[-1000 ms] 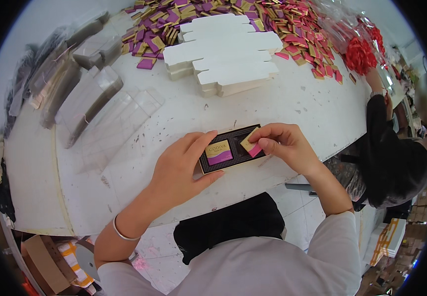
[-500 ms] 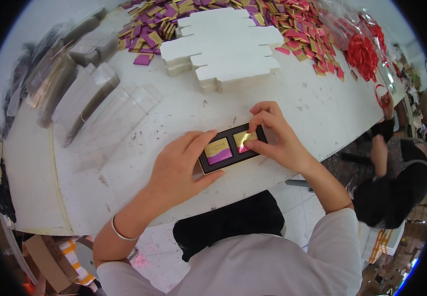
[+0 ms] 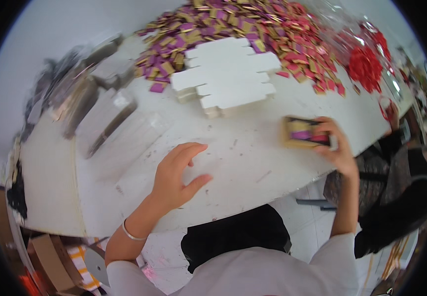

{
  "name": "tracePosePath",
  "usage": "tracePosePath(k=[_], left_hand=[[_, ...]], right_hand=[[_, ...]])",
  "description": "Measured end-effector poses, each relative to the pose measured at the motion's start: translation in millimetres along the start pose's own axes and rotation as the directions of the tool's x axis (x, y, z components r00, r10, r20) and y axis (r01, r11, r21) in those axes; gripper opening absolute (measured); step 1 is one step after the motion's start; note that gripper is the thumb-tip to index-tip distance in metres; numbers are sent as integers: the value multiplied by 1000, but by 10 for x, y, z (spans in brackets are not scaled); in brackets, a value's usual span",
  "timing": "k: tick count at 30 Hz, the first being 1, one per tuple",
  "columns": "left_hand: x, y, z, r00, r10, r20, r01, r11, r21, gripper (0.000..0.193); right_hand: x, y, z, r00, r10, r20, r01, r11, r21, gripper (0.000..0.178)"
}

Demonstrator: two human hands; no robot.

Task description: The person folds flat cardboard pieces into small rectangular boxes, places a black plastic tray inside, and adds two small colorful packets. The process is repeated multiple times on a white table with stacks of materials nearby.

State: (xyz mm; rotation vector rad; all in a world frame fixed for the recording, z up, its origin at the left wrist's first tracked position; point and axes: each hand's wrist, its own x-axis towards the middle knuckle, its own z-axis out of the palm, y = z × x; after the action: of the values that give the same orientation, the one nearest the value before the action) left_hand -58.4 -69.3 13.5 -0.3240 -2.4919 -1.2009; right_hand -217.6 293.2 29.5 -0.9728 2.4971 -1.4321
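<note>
My right hand (image 3: 340, 152) grips the right end of a small dark-lined box (image 3: 287, 142) toward the right of the white table. Inside the box lie a purple-and-gold wrapped chocolate (image 3: 301, 132) and a red-pink one partly covered by my fingers; motion blurs both. Over the table's middle my left hand (image 3: 173, 173) is empty, thumb and fingers apart. Beyond my hands sits a stack of flat white carton blanks (image 3: 233, 74).
Heaped wrapped chocolates (image 3: 208, 24) spread across the far side, purple-gold to the left, red-pink to the right. Clear plastic sleeves (image 3: 100, 118) are stacked at left. Red ribbon (image 3: 365, 69) lies at far right, near another person's hand (image 3: 392, 116). Cardboard boxes (image 3: 51, 261) stand below left.
The box has moved right and away from my left hand, carried by my right hand. My left hand has let go of it and stays near its former place.
</note>
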Motion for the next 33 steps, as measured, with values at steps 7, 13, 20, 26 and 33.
tracePosePath(k=[7, 13, 20, 26, 33], left_hand=[[3, -56, -659, 978, -52, -200, 155, 822, 548, 46], [-305, -176, -827, 961, -165, -220, 258, 818, 514, 44], [-148, 219, -450, 993, -4, -122, 59, 890, 452, 34], [-340, 265, -379, 990, -8, -144, 59, 932, 356, 29], [-311, 371, -319, 993, 17, -120, 24, 942, 334, 28]], right_hand=[[-63, 752, -715, 961, -173, -215, 29, 839, -544, 42], [456, -151, 407, 928, -373, -5, 337, 844, -417, 55], [1183, -130, 992, 855, -501, 132, 495, 716, -493, 47], [1331, -188, 843, 921, -379, 89, 388, 873, -295, 27], [1629, -336, 805, 857, -486, 168, 496, 696, -519, 13]])
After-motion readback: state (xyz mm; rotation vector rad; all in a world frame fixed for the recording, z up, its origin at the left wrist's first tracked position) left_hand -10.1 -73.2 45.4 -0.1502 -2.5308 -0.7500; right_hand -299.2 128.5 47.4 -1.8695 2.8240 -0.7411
